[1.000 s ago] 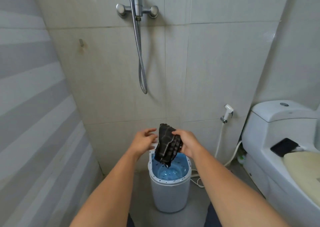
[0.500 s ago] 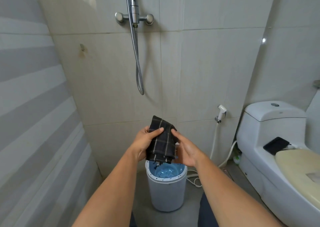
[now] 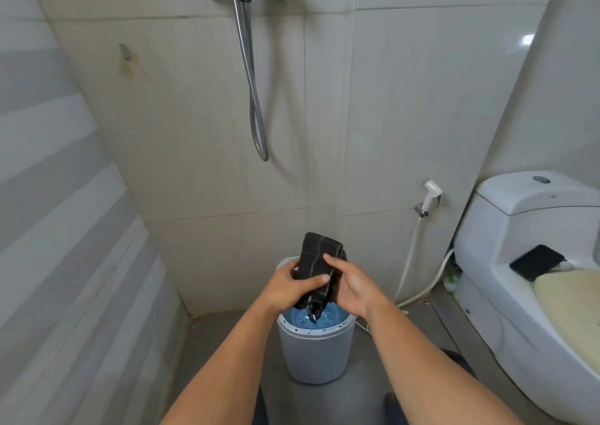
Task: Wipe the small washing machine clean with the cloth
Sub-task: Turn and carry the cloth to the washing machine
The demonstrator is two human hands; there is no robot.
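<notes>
Both hands gripped the dark checked cloth (image 3: 319, 262) above the small washing machine (image 3: 316, 350): the left hand (image 3: 287, 286) clenched on its lower part, the right hand (image 3: 352, 286) closed on its side. Cloth hung clear over the open blue tub. Machine stood on the floor (image 3: 220, 333), near the toilet (image 3: 519, 262).

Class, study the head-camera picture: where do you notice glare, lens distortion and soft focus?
Head view: a bright glare spot on the glossy right wall tile; wide-angle bending curves the striped left wall; the dark checked cloth looks slightly soft; lighting is even, shadows faint.
</notes>
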